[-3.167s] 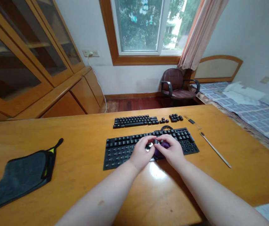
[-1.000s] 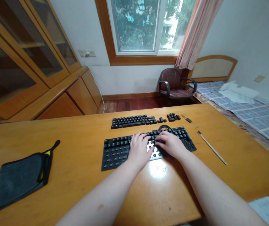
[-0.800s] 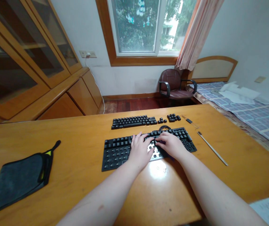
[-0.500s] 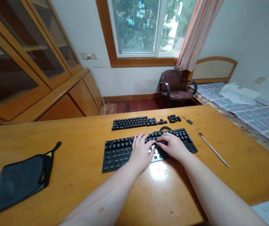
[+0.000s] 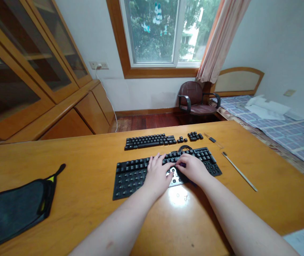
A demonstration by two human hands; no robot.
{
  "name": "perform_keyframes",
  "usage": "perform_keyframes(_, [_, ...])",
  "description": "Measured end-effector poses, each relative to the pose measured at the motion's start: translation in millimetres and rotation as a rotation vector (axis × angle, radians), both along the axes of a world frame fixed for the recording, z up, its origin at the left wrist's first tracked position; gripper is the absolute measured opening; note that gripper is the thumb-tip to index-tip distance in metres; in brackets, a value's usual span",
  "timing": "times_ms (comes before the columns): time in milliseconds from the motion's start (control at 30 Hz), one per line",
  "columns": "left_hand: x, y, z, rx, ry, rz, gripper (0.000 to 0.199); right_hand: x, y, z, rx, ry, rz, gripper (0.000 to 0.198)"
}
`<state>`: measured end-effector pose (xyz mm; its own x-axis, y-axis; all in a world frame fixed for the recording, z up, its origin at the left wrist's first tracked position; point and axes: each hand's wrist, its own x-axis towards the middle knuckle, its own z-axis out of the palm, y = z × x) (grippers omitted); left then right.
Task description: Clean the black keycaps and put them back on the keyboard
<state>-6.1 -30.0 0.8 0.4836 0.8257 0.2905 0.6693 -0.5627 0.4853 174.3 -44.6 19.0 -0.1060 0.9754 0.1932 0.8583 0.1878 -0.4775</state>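
A black keyboard (image 5: 130, 180) lies at the middle of the desk, with many of its keycaps off and the switches bare. My left hand (image 5: 157, 173) rests on its middle, fingers spread over the upper rows and thumb pointing right. My right hand (image 5: 191, 167) is closed just right of that thumb, fingertips pinched together low over the keys. A bit of something dark purple (image 5: 182, 165) shows between its fingers; the rest is hidden by the hand. Behind the keyboard, removed keycaps (image 5: 150, 141) are laid out in keyboard order.
Right of the keyboard lies a thin pale brush (image 5: 239, 171). A small dark piece with wire loops (image 5: 212, 139) is near the keycaps. A dark grey cloth pouch (image 5: 21, 204) lies at left. Beyond the desk stand a maroon chair (image 5: 191, 94) and a bed (image 5: 280, 121).
My right hand's fingers have drawn closer together, covering more of the purple thing. My left hand stays on the keyboard. The whole view has shifted slightly.
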Motion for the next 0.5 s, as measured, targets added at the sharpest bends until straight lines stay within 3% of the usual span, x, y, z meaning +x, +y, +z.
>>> perform_keyframes(167, [0.5,-0.9,2.5,0.015,-0.036,0.020,0.032,0.7,-1.2,1.6,0.047,0.068,-0.011,0.011])
perform_keyframes(367, [1.0,0.8,0.5,-0.006,-0.067,0.045,0.046,2.8,-0.2,1.6,0.172,0.300,-0.164,0.018])
perform_keyframes(500, [0.9,1.4,-1.2,-0.005,-0.064,0.053,0.046,0.8,-6.9,7.7,0.136,0.538,-0.283,0.025])
